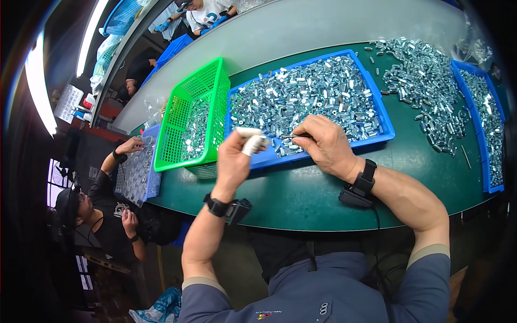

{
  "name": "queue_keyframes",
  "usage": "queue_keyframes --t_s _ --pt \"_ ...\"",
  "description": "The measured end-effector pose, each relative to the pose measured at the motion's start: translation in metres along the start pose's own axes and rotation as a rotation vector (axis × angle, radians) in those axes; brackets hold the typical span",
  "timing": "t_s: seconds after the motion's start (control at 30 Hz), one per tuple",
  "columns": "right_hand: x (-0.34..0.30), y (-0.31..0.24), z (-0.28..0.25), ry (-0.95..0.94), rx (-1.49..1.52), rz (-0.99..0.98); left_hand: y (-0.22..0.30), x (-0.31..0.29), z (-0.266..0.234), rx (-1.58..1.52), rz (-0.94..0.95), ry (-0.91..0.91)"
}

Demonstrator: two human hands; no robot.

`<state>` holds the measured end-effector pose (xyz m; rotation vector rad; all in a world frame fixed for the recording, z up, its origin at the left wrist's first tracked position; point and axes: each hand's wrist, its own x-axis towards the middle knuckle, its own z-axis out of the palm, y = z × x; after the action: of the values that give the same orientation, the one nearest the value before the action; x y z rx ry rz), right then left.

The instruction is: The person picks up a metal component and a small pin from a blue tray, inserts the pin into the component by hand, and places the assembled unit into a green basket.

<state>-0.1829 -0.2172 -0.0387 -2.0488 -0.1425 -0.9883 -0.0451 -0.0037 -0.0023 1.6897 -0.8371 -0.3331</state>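
Small shiny metal nuts (309, 91) are heaped in a shallow blue plastic tray (385, 128) on the green table (301, 194), beside a green mesh basket (194, 116). Picking appears underway: the right hand (323, 145) pinches a thin dark tool (297, 136), while the left hand (232, 161), fingertips taped white, is closed loosely, its contents indiscernible. Precise aim at one nut is called for.

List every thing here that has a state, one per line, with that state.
left hand: raised, white-taped fingertips pinched together
right hand: gripping a thin metal tool
middle blue tray: heaped with small metal parts
green basket: partly filled
right blue tray: filled
green table: loose parts piled on it
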Motion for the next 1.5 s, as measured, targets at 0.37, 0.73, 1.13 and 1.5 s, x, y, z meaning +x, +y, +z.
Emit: queue_keyframes --t_s 0.37,0.73,1.13,1.5 --pt "-0.001 0.001 0.001 -0.023 0.014 0.048 0.021 0.022 -0.129 0.856 0.294 0.371" --pt "-0.001 0.000 0.001 -0.072 0.019 0.059 -0.026 0.021 -0.046 1.363 0.187 -0.269" --pt "-0.003 0.010 0.007 -0.046 0.031 0.004 -0.016 0.015 -0.028 1.035 0.278 -0.134" --pt "-0.003 0.002 0.003 -0.090 0.051 0.080 0.013 -0.001 0.016 0.529 0.244 -0.163"
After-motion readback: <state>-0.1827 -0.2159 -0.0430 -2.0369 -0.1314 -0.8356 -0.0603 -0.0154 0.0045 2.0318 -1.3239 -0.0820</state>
